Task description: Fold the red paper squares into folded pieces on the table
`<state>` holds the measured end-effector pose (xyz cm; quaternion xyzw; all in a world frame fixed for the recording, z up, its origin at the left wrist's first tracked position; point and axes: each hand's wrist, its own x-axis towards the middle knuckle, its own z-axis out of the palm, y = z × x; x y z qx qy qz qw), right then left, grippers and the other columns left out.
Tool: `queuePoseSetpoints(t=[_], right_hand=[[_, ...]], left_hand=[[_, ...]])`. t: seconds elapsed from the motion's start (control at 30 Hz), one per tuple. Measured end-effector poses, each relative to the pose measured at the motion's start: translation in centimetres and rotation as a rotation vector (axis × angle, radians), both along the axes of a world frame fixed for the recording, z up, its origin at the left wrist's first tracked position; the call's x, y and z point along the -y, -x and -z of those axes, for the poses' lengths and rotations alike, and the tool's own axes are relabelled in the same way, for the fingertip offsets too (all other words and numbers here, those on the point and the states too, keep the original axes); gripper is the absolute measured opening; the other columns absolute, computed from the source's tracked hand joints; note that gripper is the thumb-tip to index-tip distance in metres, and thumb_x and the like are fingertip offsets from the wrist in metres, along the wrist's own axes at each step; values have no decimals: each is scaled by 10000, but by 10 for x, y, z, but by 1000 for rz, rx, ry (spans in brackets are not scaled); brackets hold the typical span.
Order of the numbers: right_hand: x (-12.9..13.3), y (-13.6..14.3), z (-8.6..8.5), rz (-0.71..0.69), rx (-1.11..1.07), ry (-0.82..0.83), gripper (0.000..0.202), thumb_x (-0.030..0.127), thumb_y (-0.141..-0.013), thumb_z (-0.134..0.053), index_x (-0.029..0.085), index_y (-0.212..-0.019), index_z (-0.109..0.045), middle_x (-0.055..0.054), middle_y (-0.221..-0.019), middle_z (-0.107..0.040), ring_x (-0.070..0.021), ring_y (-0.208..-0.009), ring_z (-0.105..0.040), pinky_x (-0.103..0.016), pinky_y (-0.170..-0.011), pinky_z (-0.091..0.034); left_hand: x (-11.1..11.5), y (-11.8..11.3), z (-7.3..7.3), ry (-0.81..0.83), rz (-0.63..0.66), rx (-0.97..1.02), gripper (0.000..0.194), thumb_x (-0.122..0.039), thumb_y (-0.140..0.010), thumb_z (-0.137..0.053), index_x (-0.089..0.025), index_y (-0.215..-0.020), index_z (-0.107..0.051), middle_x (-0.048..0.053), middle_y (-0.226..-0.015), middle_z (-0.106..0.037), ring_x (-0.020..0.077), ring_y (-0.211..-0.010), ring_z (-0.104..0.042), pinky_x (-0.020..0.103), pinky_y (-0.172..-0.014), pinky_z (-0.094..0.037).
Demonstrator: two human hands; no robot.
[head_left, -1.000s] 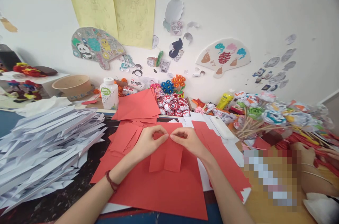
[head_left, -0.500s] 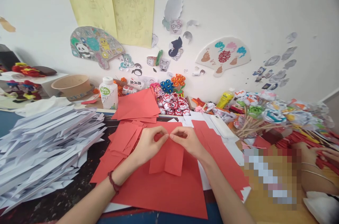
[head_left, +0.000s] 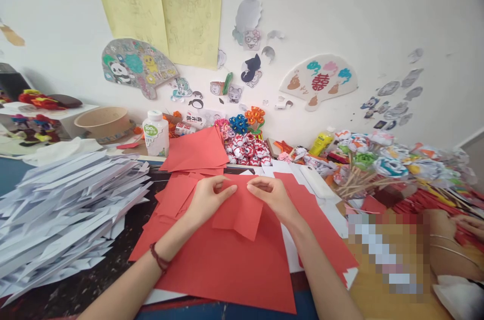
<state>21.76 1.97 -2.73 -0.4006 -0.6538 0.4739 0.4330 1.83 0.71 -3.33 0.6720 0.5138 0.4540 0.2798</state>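
Left hand (head_left: 209,199) and right hand (head_left: 274,198) pinch a creased red slip (head_left: 248,215) hanging between and below the fingertips (head_left: 233,189), above a red sheet (head_left: 227,267); the hands (nearly touching a second ago) now part, apparently spreading its fold.

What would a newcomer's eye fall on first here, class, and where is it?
Probably the creased red paper at the centre, pinched between the left grip and right grip over a large red sheet. Next, the heap of white paper strips filling the lower left of the picture. Then perhaps the white fan shape with its red symbol, on the wall right of centre.
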Motion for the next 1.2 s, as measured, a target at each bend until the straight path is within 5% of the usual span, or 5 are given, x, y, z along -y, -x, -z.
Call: queuePoseSetpoints(t=[0.17, 0.6, 0.87, 1.1, 1.2], right_hand=[[-4, -2, 5, -72, 11, 138, 295, 430, -729, -723, 136, -751, -701, -61, -762, -696, -184, -683, -624, -278, -600, -466], [-9, -6, 8, 20, -88, 144, 327, 443, -695, -749, 121, -735, -712, -69, -703, -682, -154, -594, -590, -277, -563, -461], [-4, -1, 8, -97, -31, 192, 336, 433, -698, -753, 136, -851, -720, -67, -784, -705, -196, -699, -637, -309, -648, -486], [-5, 0, 6, -17, -130, 134, 333, 429, -757, -698, 156, -948, -709, -86, -909, -702, -209, -796, -636, -320, -714, -500], [-6, -1, 6, -48, -36, 165, 313, 435, -718, -725, 139, -819, -709, -52, -746, -673, -148, -608, -574, -265, -570, -464]], left_hand=[[-6, 3, 9, 73, -41, 189, 487, -506, -766, -593, -192, -513, -320, -61, -483, -258, 67, -448, -248, 211, -432, -149], [-4, 3, 8, 145, -94, 327, 523, -512, -777, -592, -212, -579, -213, -78, -501, -190, 46, -425, -175, 199, -410, -101], [3, -1, -6, 217, 20, 601, 386, -501, -763, -621, -177, -638, -453, -31, -556, -479, 89, -489, -442, 190, -444, -349], [-4, 0, 7, 192, -30, 296, 461, -496, -719, -647, -187, -524, -366, -70, -449, -328, 55, -402, -308, 177, -385, -203], [-5, 0, 8, 170, 38, 319, 362, -490, -776, -582, -170, -629, -496, -35, -529, -472, 100, -489, -458, 189, -443, -317]])
